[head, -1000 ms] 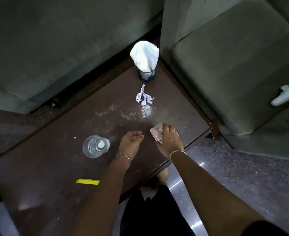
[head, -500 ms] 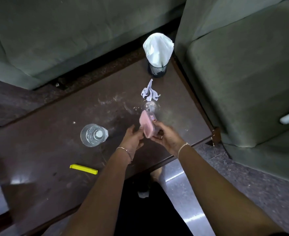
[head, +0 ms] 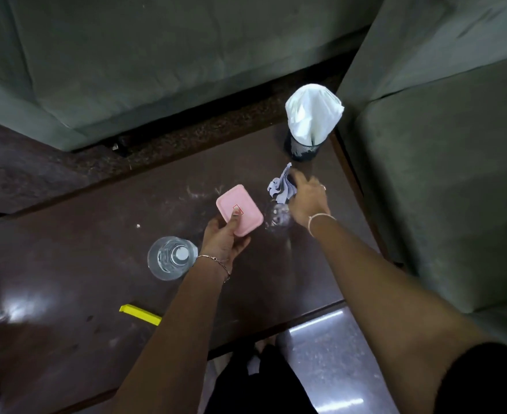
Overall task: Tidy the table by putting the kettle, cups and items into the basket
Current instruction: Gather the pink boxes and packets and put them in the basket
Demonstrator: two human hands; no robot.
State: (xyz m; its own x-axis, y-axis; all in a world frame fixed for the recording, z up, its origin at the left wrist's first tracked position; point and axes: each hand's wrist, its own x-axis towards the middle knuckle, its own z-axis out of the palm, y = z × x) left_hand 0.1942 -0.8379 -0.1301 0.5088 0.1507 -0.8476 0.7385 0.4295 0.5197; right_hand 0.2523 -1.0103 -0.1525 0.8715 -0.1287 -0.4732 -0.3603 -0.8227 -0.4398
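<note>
Over the middle of the table [head: 67,294], my left hand [head: 220,243] pinches the pink box [head: 240,210], thumb on top. My right hand [head: 307,201] is at the crumpled paper [head: 279,189] far right, its fingers too blurred to tell. Its wrist could topple the small glass [head: 277,218] just beneath.

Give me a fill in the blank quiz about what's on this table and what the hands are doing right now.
1. The left hand holds a box whose colour is ____.
2. The right hand reaches for crumpled paper in front of a mesh holder filled with ____ napkins.
3. Near the front edge of the table lies a ____ strip.
4. The glass stands to the ____ of the left hand.

Missing words: pink, white, yellow, left.
</note>
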